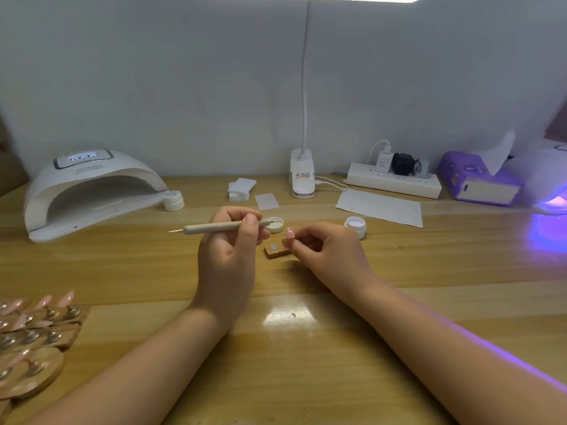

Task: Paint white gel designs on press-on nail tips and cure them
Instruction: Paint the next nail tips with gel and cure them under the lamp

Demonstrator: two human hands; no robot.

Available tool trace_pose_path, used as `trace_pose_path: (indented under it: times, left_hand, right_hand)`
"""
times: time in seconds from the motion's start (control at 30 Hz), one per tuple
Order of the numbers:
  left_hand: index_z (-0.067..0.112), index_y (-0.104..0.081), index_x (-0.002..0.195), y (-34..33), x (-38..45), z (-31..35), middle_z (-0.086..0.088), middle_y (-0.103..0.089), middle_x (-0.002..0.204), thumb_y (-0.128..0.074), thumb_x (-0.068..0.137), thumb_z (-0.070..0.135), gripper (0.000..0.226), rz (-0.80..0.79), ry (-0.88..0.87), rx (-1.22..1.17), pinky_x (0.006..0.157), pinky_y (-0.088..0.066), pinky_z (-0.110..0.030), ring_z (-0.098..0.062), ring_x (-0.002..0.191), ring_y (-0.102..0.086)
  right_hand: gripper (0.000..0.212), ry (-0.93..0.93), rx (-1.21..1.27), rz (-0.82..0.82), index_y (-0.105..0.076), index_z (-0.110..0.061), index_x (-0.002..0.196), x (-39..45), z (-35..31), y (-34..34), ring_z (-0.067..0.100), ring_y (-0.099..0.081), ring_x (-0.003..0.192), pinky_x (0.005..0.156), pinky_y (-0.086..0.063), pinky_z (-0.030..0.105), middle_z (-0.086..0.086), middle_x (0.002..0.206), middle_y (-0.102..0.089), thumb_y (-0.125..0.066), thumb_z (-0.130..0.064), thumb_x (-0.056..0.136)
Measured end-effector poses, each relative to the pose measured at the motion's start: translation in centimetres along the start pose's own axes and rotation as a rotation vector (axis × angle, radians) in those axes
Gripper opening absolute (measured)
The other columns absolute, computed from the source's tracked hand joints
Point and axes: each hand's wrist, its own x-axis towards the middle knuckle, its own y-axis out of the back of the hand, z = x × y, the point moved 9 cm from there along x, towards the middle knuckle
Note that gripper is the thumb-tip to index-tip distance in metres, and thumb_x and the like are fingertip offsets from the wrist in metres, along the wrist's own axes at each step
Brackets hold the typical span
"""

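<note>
My left hand (228,250) grips a beige nail-art pen (214,227) that lies level, one thin tip pointing left and the other end over a small open white gel lid (276,225). My right hand (325,250) pinches a pink press-on nail tip (289,233) just above a small wooden holder block (275,250) with a round metal disc on top. An open white gel jar (356,226) stands behind my right hand.
A white curing lamp (89,191) sits at the back left, a closed white jar (173,200) beside it. Wooden stands with several pink nail tips (36,329) fill the near left. Wipes (241,188), desk lamp base (302,179), power strip (392,179), purple tissue box (478,179), glowing violet lamp (552,191).
</note>
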Motion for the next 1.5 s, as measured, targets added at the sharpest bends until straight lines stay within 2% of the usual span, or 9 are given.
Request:
trace_pose_path:
  times: [0.23, 0.4, 0.47, 0.6, 0.73, 0.93, 1.27, 1.33, 1.5]
  left_hand:
    - [0.021, -0.057, 0.087, -0.9, -0.4, 0.7, 0.005, -0.066, 0.074, -0.051, 0.090, 0.024, 0.007, -0.065, -0.083, 0.140, 0.065, -0.050, -0.018, -0.007, 0.072, -0.064]
    - [0.024, -0.056, 0.085, -1.2, -0.5, 0.9, 0.003, -0.064, 0.077, -0.051, 0.088, 0.023, 0.005, -0.094, -0.102, 0.189, 0.066, -0.052, -0.026, -0.013, 0.075, -0.064]
    - [0.025, -0.056, 0.085, -1.2, -0.6, 1.0, 0.003, -0.064, 0.076, -0.051, 0.087, 0.021, 0.006, -0.100, -0.111, 0.199, 0.066, -0.052, -0.025, -0.012, 0.075, -0.063]
    - [0.025, -0.056, 0.084, -1.2, -0.5, 1.0, 0.005, -0.063, 0.077, -0.051, 0.087, 0.019, 0.009, -0.107, -0.116, 0.203, 0.067, -0.052, -0.026, -0.012, 0.076, -0.062]
    - [0.027, -0.056, 0.082, -1.3, -0.6, 1.0, 0.007, -0.061, 0.075, -0.051, 0.086, 0.018, 0.010, -0.109, -0.118, 0.197, 0.065, -0.050, -0.024, -0.012, 0.075, -0.061]
    - [0.027, -0.056, 0.083, -1.4, -0.5, 0.9, 0.007, -0.061, 0.075, -0.050, 0.087, 0.018, 0.011, -0.115, -0.124, 0.203, 0.064, -0.049, -0.020, -0.009, 0.075, -0.061]
    - [0.023, -0.057, 0.084, -1.5, -0.5, 0.7, 0.010, -0.062, 0.072, -0.050, 0.087, 0.018, 0.009, -0.119, -0.107, 0.202, 0.064, -0.048, -0.019, -0.008, 0.073, -0.061]
    - [0.022, -0.058, 0.084, -1.4, -0.5, 0.6, 0.009, -0.062, 0.072, -0.050, 0.087, 0.018, 0.009, -0.117, -0.102, 0.204, 0.064, -0.047, -0.018, -0.008, 0.073, -0.061]
    - [0.020, -0.058, 0.084, -1.5, -0.4, 0.6, 0.003, -0.062, 0.075, -0.049, 0.087, 0.020, 0.009, -0.118, -0.097, 0.225, 0.064, -0.051, -0.027, -0.012, 0.074, -0.061]
  right_hand:
    - [0.012, 0.015, 0.011, -0.011, -0.077, -0.019, 0.093, -0.1, -0.3, 0.0, 0.010, -0.066, 0.081, 0.079, -0.053, 0.039, -0.006, 0.085, -0.074, -0.069, -0.026, 0.088]
    - [0.011, 0.035, 0.026, -0.001, -0.078, -0.019, 0.093, -0.3, -0.7, 0.1, 0.003, -0.066, 0.081, 0.081, -0.053, 0.034, -0.008, 0.087, -0.075, -0.070, -0.023, 0.087]
    - [0.012, 0.034, 0.018, 0.001, -0.078, -0.020, 0.094, -0.3, -0.7, 0.1, 0.001, -0.066, 0.084, 0.084, -0.052, 0.033, -0.009, 0.088, -0.075, -0.070, -0.025, 0.087]
    - [0.011, 0.018, 0.010, 0.009, -0.077, -0.024, 0.095, -0.2, -0.4, 0.1, 0.001, -0.066, 0.086, 0.097, -0.047, 0.040, -0.012, 0.090, -0.074, -0.071, -0.025, 0.086]
    - [0.010, 0.017, 0.009, 0.027, -0.077, -0.026, 0.094, -0.2, -0.3, 0.2, -0.001, -0.065, 0.085, 0.091, -0.050, 0.037, -0.014, 0.089, -0.074, -0.073, -0.023, 0.085]
    - [0.010, 0.035, 0.005, 0.033, -0.077, -0.026, 0.094, -0.2, -0.5, 0.2, 0.001, -0.066, 0.084, 0.097, -0.047, 0.044, -0.013, 0.089, -0.074, -0.071, -0.028, 0.086]
    - [0.011, 0.036, 0.014, 0.026, -0.077, -0.026, 0.094, -0.3, -0.5, 0.1, 0.000, -0.066, 0.083, 0.094, -0.049, 0.041, -0.013, 0.088, -0.075, -0.070, -0.029, 0.087]
    - [0.010, 0.036, 0.015, 0.027, -0.077, -0.027, 0.094, -0.3, -0.6, 0.1, 0.001, -0.066, 0.084, 0.098, -0.047, 0.043, -0.013, 0.088, -0.075, -0.070, -0.030, 0.086]
    - [0.011, 0.036, -0.001, 0.024, -0.077, -0.028, 0.094, -0.3, -0.7, 0.1, -0.001, -0.065, 0.084, 0.098, -0.046, 0.044, -0.015, 0.088, -0.074, -0.069, -0.031, 0.087]
